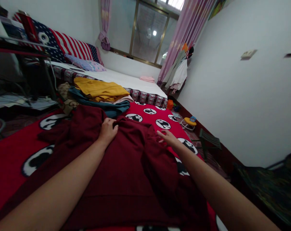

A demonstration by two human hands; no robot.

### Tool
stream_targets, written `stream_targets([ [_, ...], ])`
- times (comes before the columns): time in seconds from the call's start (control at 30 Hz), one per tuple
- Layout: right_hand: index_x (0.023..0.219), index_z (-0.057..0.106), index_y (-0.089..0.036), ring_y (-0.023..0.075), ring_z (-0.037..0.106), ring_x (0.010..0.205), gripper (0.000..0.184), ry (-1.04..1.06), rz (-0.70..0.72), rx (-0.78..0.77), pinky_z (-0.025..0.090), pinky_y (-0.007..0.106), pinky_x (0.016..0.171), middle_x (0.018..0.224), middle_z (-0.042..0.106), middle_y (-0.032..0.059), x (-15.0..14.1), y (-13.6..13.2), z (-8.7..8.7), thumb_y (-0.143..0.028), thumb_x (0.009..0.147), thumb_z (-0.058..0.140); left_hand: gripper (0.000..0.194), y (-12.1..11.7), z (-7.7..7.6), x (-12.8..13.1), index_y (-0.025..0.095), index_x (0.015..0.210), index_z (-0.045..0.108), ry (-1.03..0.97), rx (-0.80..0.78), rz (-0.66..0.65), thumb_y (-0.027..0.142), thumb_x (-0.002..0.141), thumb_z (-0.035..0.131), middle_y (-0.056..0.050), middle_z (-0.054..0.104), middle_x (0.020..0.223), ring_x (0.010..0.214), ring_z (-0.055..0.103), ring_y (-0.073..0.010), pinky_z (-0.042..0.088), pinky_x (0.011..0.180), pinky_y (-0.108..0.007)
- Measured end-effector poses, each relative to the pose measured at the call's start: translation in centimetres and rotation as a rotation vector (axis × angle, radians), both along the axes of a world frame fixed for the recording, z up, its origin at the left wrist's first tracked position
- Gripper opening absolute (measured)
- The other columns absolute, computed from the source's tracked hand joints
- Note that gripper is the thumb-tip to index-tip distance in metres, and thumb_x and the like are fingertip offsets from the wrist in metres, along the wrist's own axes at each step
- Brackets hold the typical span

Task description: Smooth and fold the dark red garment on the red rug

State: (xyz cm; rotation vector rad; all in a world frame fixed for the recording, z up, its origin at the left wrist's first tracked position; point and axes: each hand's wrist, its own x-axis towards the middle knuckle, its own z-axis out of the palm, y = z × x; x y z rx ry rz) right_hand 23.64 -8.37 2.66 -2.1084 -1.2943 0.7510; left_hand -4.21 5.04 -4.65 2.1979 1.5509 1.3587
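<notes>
A dark maroon garment (126,163) lies spread and rumpled on a red blanket (8,157) with round black-and-white prints. My left hand (108,130) rests on the garment's far edge, fingers curled into a fold of the cloth. My right hand (166,137) lies at the garment's right edge, fingers stretched forward and low on the fabric. Just beyond the garment sits a stack of folded clothes, a yellow piece (100,89) on top and a teal one (106,107) beneath.
A white mattress (126,80) with a flag-patterned cover (68,45) and a pillow lies behind, under a window with pink curtains. A dark metal desk (20,64) stands at left. On the floor at right are a small yellow stool (190,122), a green stool (209,139) and hanging clothes.
</notes>
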Motion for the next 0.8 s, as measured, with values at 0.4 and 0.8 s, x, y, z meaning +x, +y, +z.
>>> stream_targets([
  [0.4, 0.088, 0.073, -0.018, 0.0163, 0.065, 0.074, 0.019, -0.571, 0.043, 0.077, 0.043, 0.021, 0.063, 0.079, 0.072, 0.0047, 4.5, 2.4, 2.5, -0.022, 0.077, 0.058, 0.031, -1.3, 1.2, 0.4, 0.015, 0.110, 0.063, -0.075, 0.102, -0.187, 0.021, 0.082, 0.053, -0.011, 0.058, 0.117, 0.113, 0.056, -0.0229, 0.043, 0.105, -0.037],
  [0.8, 0.107, 0.067, -0.015, 0.0171, 0.067, 0.061, 0.034, -0.526, -0.007, -0.040, 0.048, 0.024, 0.059, 0.071, 0.071, 0.0057, 3.2, 7.3, 1.7, -0.037, 0.083, 0.058, 0.044, -1.9, 1.0, 1.6, 0.020, 0.126, 0.063, 0.396, -0.089, -0.421, 0.042, 0.090, 0.050, -0.011, 0.047, 0.144, 0.141, 0.029, -0.0338, 0.030, 0.114, -0.047],
])
